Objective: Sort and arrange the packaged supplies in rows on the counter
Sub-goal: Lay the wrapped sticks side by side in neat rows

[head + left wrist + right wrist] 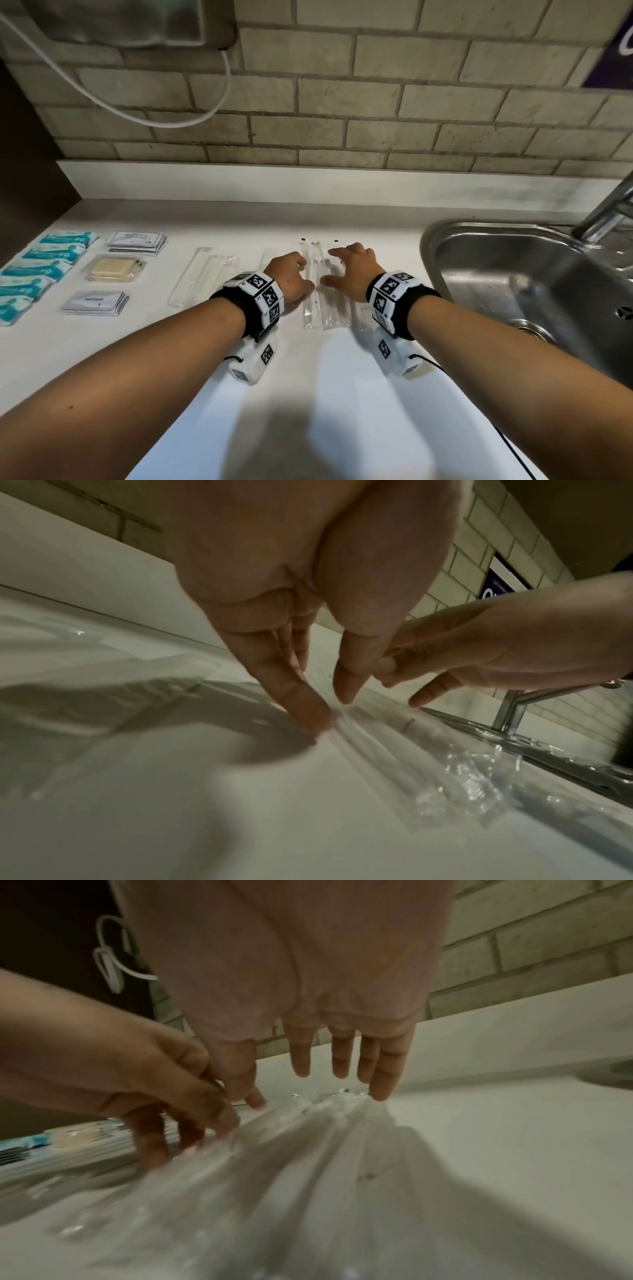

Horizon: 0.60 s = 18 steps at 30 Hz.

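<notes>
Several long clear packets (313, 308) lie side by side at the middle of the white counter (376, 219). My left hand (291, 277) rests at their left edge, its straight fingers pressing down beside them. My right hand (349, 270) hovers over their right side, fingers spread and the thumb touching the plastic. In the left wrist view the left hand (332, 708) touches the edge of the packets (428, 750). The right wrist view shows the right hand (342, 1069) with fingers hanging straight above the crinkled packets (291, 1177). Neither hand grips anything.
At far left runs a row of teal packets (41, 270). Beside it lie white sachets (137, 243), a beige pad packet (113, 270) and grey sachets (96, 303). More long clear packets (202, 277) lie left of my hands. A steel sink (534, 284) and tap (606, 212) are at right.
</notes>
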Motion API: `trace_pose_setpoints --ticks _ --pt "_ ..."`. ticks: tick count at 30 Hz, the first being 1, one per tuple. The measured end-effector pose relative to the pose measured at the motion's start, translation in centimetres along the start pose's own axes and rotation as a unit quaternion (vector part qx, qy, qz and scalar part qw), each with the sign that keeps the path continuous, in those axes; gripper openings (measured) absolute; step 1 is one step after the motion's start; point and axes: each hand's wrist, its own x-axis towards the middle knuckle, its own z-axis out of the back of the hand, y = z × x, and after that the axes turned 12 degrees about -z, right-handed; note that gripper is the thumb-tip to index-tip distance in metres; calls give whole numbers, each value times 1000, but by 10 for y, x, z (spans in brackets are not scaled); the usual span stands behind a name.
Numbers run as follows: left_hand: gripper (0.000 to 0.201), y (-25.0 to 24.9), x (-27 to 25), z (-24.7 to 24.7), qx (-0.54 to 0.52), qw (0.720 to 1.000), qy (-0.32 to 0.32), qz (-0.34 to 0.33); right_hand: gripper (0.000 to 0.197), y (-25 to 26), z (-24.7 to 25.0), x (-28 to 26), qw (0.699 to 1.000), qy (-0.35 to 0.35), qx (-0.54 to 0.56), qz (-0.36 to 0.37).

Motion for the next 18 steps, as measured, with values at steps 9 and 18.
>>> trace_pose_setpoints --ticks 9,18 --pt "28 15 -15 79 14 998 -38 -54 54 31 -9 -5 988 20 -154 15" --pt "12 117 -53 140 366 927 64 -43 57 134 -42 -22 964 29 -159 210"
